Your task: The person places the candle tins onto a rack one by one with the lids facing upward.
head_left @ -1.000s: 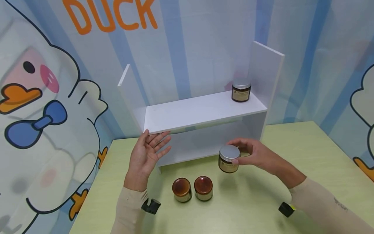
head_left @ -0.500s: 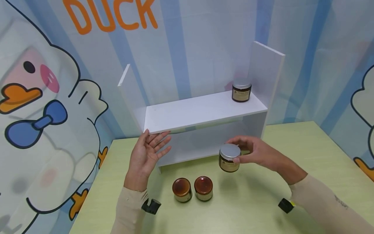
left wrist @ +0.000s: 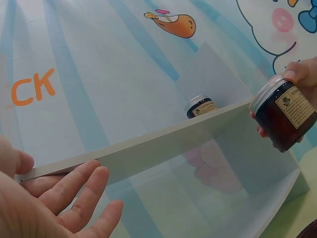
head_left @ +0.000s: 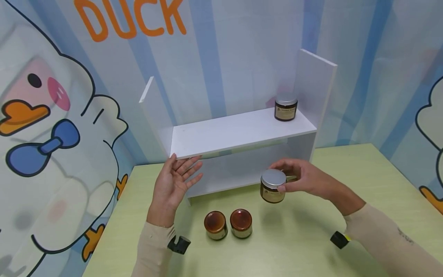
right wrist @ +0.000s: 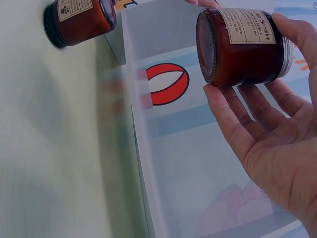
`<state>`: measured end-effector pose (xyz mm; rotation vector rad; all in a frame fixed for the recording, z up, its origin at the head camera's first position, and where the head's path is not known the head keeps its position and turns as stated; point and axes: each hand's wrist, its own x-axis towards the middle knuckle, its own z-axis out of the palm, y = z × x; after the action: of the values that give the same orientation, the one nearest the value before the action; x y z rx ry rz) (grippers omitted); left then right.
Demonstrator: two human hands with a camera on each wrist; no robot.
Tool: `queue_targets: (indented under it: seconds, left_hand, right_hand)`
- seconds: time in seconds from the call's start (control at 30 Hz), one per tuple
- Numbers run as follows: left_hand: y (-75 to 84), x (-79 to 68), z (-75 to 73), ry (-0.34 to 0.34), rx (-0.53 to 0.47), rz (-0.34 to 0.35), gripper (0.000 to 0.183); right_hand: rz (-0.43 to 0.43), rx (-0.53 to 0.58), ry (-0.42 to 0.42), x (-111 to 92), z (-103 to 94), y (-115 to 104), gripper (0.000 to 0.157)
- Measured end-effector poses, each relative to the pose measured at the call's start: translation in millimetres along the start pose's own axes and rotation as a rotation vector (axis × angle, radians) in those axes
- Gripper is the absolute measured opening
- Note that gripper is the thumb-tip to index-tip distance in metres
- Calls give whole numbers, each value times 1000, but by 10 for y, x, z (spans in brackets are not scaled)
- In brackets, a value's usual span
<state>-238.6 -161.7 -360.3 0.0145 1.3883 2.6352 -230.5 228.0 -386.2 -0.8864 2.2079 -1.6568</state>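
Note:
My right hand (head_left: 308,181) holds a brown glass candle jar (head_left: 272,195) with a silver lid, upright above the table in front of the shelf's lower level. In the right wrist view its paper label (right wrist: 249,26) shows, thumb on one side and fingers on the other. My left hand (head_left: 169,192) pinches the front left edge of the white shelf (head_left: 221,134), thumb over the board and fingers spread beneath, palm up. Another silver-lidded candle jar (head_left: 285,109) stands on the upper board at the right end. Two jars (head_left: 215,222) with amber glass tops stand side by side on the table.
Upright side panels (head_left: 316,84) rise at both ends of the shelf. A lower board (head_left: 238,171) spans beneath the upper one. The pale green table (head_left: 346,165) meets a printed cloth backdrop (head_left: 242,57) behind the shelf.
My right hand has risen slightly and drifted a little to the right with the candle jar. The left hand, the shelf and the other jars have stayed put.

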Motion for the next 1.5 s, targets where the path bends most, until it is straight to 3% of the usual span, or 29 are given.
queue_targets:
  seconds: [0.9, 1.5]
  left_hand:
    - [-4, 7, 5, 4, 9, 4, 53]
    - [5, -14, 14, 0, 4, 8, 48]
  right_hand:
    - [-23, -38, -77, 67, -58, -174, 50]
    - [-63, -146, -158, 216, -271, -384, 49]
